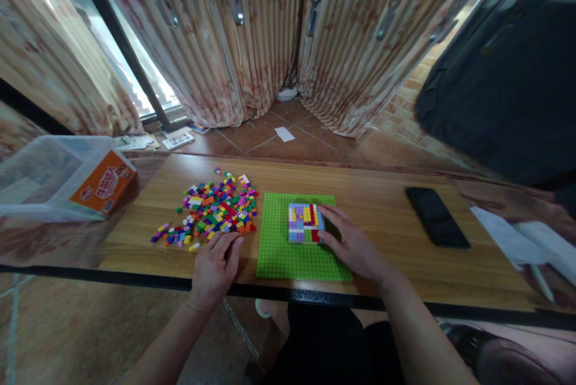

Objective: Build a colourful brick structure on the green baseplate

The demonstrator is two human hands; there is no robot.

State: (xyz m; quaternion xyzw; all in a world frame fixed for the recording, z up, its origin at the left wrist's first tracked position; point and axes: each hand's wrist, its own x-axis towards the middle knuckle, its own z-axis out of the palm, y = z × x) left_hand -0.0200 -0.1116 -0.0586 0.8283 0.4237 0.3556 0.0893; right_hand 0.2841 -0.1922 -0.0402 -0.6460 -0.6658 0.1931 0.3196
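The left hand [213, 268], fingers curled (I cannot tell on what), lies at the near side of the loose bricks [225, 210]; the right hand [351, 244], fingers parted, touches the right edge of the brick block [302, 223] on the green baseplate [279, 262]. Curtains [256, 55] hang far off.

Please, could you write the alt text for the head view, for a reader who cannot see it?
A person's right hand touches a multicoloured brick build on a green baseplate, while the left hand is beside loose bricks on a wooden table. A black phone lies to the right; a clear box stands at the left.
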